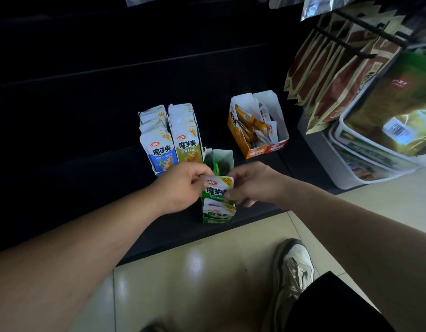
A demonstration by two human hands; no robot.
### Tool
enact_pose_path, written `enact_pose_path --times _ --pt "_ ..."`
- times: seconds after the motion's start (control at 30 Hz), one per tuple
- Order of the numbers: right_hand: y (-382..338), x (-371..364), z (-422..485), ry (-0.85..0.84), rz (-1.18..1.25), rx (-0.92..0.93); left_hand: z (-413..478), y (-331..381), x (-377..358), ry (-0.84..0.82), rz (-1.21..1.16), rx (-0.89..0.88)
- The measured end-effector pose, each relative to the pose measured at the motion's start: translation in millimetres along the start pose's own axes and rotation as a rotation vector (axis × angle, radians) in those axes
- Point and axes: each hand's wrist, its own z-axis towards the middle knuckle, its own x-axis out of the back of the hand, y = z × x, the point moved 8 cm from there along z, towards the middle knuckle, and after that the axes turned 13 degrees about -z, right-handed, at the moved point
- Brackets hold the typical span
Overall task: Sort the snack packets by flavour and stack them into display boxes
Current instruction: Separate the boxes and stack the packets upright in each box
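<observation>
A green snack packet [216,189] stands upright over the green display box [218,218], which holds several more green packets. My left hand [182,185] pinches the packet's top left edge. My right hand [253,183] grips its right side with curled fingers. Behind stand a row of blue packets [159,149] and a row of olive-yellow packets [186,140] in their boxes. Farther right, an orange and red double box [263,149] holds loose orange and red packets lying untidily.
All boxes sit on a low black shelf [87,164] at floor level. Hanging brown snack bags [331,75] and white tubs with a large green bag [386,111] crowd the right. My shoe [293,267] rests on the beige tile floor below.
</observation>
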Motion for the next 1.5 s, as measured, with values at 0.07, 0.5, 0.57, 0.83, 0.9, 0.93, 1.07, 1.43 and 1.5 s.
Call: enact_pose_path --times 0.07,0.5,0.57,0.83,0.9,0.93,1.07,1.43,1.5 --pt "-4.5 1.8 -0.5 0.018 0.02 0.03 3.2 -0.2 4.9 0.017 0.009 -0.039" --pt "-0.8 -13.3 0.6 -0.006 -0.282 0.034 -3.5 -18.6 -19.1 -0.187 0.134 0.084" --pt "-2.0 -15.1 -3.4 -0.063 -0.159 0.027 -5.5 -23.5 -17.1 -0.174 0.087 0.109" --pt "7.9 -16.1 -11.2 -0.153 -0.119 -0.003 -6.4 -22.3 -24.9 -0.211 0.119 0.123" --pt "9.0 -18.9 -10.2 -0.155 -0.189 0.006 -7.0 -24.4 -29.5 -0.254 0.126 0.133" --pt "8.5 -20.8 -10.2 -0.161 -0.202 0.013 -7.1 -26.3 -31.0 -0.284 0.125 0.136" --pt "5.6 -27.0 -9.0 -0.21 -0.145 -0.026 -7.5 -27.4 -20.8 -0.235 0.155 0.107" --pt "22.4 -41.6 -7.0 -0.302 -0.137 -0.188 0.6 -20.4 -3.6 0.027 0.114 0.122" --pt "22.7 -37.6 -4.9 -0.265 -0.035 -0.199 6.2 -18.5 6.7 0.177 0.057 0.117"
